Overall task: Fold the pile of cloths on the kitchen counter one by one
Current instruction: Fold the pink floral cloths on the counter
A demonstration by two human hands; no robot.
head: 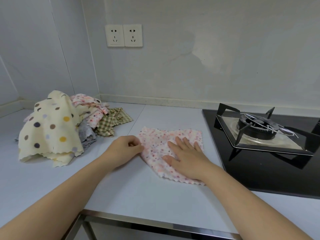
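Fingers of my right hand [187, 160] lie straight and spread, palm down, pressing flat on the pink speckled cloth [155, 142]. Those of my left hand [124, 149] are curled and pinch that cloth's left edge between thumb and fingertips. Both my bare forearms reach in from the near edge.

Behind everything stands the pale wall [225, 58], with a faint stain right of its middle. Below it runs the light grey counter [138, 196], whose near edge is a strip of bright metal. On the right, set into the counter, is the black glass hob [256, 170], carrying a black pot stand [225, 118] around one burner [254, 126].

At the left rear, toward the corner, sits the pile [57, 129] of unfolded cloths. A cream one with coloured dots is draped over its top and front, and a grey cloth [86, 134] shows beneath it. A pink spotted one lies at the back, and a green checked cloth [112, 122] spills out to the right.

The pink speckled cloth lies spread on the counter between the pile and the hob. It is just beside the hob's left edge and apart from the pile, and its wavy hem shows along the near side. Two white sockets [123, 35] sit side by side on the wall above.
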